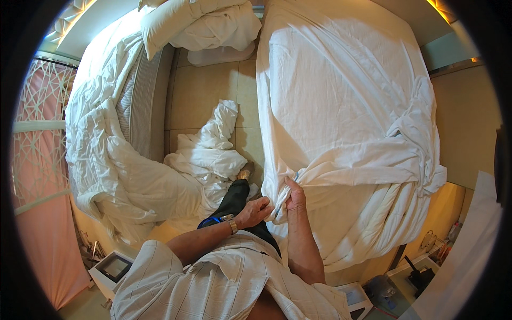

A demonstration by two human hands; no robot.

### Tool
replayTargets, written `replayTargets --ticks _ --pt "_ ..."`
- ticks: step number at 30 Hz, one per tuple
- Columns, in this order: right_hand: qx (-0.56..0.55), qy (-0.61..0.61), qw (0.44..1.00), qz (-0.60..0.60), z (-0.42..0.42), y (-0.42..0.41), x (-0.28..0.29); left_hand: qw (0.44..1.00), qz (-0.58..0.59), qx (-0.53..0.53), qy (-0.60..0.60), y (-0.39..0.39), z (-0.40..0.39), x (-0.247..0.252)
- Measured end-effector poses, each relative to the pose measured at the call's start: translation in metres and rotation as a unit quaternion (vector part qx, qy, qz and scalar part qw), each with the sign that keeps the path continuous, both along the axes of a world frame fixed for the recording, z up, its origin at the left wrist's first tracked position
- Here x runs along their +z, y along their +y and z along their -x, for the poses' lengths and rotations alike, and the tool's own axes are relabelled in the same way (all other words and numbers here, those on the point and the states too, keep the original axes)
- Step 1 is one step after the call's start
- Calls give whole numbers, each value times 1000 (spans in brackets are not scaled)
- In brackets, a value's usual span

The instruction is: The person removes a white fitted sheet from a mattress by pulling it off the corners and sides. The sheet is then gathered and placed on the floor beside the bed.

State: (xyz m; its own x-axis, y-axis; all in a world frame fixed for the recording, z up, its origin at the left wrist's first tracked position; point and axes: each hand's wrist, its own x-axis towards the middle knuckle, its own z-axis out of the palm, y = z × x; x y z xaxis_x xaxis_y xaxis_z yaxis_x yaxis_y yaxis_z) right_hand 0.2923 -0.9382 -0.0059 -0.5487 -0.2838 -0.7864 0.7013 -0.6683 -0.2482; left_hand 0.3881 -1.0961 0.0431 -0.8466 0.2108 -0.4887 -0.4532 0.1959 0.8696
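Note:
A white bed sheet [328,92] covers the bed on the right, its near part bunched and twisted at the bed's corner. My right hand [296,195] grips a gathered fold of this sheet, where a thin blue line shows in the cloth. Just to the left and slightly lower, my left hand [253,212], with a metal-band watch [233,226] on its wrist, pinches the hanging edge of the same sheet. Below the folds, a thick white duvet [380,224] drapes over the foot of the bed.
A second bed on the left bears a crumpled white duvet [100,148] and a bare mattress side [140,108]. Bedding [208,156] lies on the tiled floor [204,88] by my foot. Pillows [176,24] rest at the far end of the gap. A pink curtain [48,240] hangs left.

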Motion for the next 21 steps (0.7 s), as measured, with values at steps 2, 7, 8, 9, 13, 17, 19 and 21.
replayTargets --ticks 2,7,8,9,13,17,19,21 --pt "7 7 999 40 -3 4 -12 997 -52 0 -59 0 5 -1" --pt "1 17 998 68 3 0 -16 990 -69 119 -33 -4 28 -20" --pt "-7 11 999 53 5 -2 -15 987 -58 147 -26 -9 41 -17" --pt "-20 -8 999 39 8 -7 -6 983 -46 177 -20 -14 56 -13" --pt "34 -30 998 47 10 -15 -2 990 -14 121 -64 -13 85 -21" --pt "79 -19 995 57 10 -12 -12 992 102 76 9 -10 77 -35" --pt "76 -19 996 30 14 -18 -2 991 103 84 29 -10 70 -37" --pt "44 -21 999 4 17 -21 -1 991 108 52 62 -15 66 -34"
